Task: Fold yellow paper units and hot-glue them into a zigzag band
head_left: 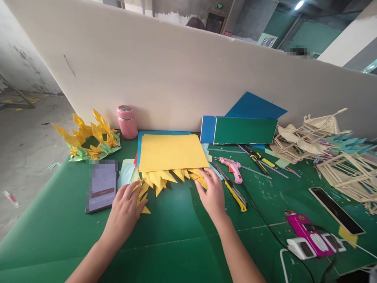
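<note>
A stack of yellow paper sheets [173, 152] lies on the green table, over blue sheets. Pointed yellow paper pieces [160, 180] stick out from under its near edge. At the left end of these pieces is my left hand [127, 199], its fingers apart and bent over some of them. My right hand [211, 192] reaches to the near right corner of the stack, fingers spread, fingertips at the pieces there. Whether the fingertips press on the paper I cannot tell. Close to my right hand lies a yellow utility knife [235, 194].
Left of the stack are a tablet [102, 184], a folded-paper crown [91, 137] and a pink flask [127, 124]. On the right lie a pink glue gun [231, 168], pliers [256, 157], a phone [335, 210], a magenta power strip [309, 234] and wooden stick models [344, 173].
</note>
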Tool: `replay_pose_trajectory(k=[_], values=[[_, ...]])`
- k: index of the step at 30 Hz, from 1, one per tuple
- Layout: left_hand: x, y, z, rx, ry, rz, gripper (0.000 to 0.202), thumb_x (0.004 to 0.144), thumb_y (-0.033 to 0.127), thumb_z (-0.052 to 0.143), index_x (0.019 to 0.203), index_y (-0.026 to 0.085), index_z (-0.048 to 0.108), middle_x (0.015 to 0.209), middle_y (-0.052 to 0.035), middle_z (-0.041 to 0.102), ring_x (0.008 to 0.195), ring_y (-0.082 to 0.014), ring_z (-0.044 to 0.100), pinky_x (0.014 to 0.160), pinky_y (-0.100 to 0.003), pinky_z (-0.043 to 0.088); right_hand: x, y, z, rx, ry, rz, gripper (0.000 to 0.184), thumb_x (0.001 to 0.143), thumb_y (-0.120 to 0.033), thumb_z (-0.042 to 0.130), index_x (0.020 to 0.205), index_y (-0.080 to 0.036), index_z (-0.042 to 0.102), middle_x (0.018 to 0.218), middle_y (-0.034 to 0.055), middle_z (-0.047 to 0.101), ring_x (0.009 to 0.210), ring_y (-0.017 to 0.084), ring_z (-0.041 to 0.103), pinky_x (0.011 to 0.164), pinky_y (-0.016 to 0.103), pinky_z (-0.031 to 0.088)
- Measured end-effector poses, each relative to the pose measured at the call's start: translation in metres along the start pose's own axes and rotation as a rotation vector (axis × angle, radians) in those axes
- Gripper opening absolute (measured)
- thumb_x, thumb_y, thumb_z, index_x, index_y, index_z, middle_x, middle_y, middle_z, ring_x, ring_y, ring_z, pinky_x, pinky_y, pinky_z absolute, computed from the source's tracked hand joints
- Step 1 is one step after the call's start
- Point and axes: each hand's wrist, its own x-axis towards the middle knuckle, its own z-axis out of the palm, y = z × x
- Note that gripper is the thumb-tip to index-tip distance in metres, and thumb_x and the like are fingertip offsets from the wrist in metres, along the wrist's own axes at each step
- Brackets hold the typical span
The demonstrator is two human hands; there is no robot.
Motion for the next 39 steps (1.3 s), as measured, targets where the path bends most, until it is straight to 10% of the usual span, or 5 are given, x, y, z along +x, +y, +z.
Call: replay_pose_trajectory(k=[10,21,39], values=[[0.002,0.025,-0.002,0.076,-0.054,-0.179,0.044,0.094,0.039,0.038,0.130,0.017,0.050,0.140,-0.0151,0.047,0.134,-0.0407,0.032,0.103,-0.062,0.028,0.009,-0.021,0.018,-0.304,-0.283,-0.165,0.048,0.091,-0.047,0.049,0.138,-0.035,0.044,0.145,0.0096,0.040,0.134,0.035,0.029,0.101,0.059,0.029],[0.028,0.053,-0.001,-0.046,-0.238,0.083,0.047,0.082,0.032,0.064,0.128,0.034,0.053,0.150,-0.0033,0.035,0.138,-0.0423,0.022,0.104,-0.061,0.034,0.011,-0.024,0.031,-0.263,-0.245,-0.036,0.032,0.092,-0.030,0.051,0.123,-0.033,0.058,0.126,0.0128,0.047,0.123,0.035,0.038,0.092,0.059,0.037],[0.030,0.046,0.019,-0.094,-0.261,0.031,0.051,0.091,0.033,0.046,0.137,0.011,0.041,0.148,-0.0128,0.036,0.133,-0.0336,0.038,0.103,-0.048,0.041,0.001,-0.024,0.017,-0.282,-0.386,-0.019,0.043,0.093,-0.040,0.049,0.135,-0.032,0.048,0.145,0.0103,0.041,0.130,0.035,0.037,0.096,0.062,0.035]])
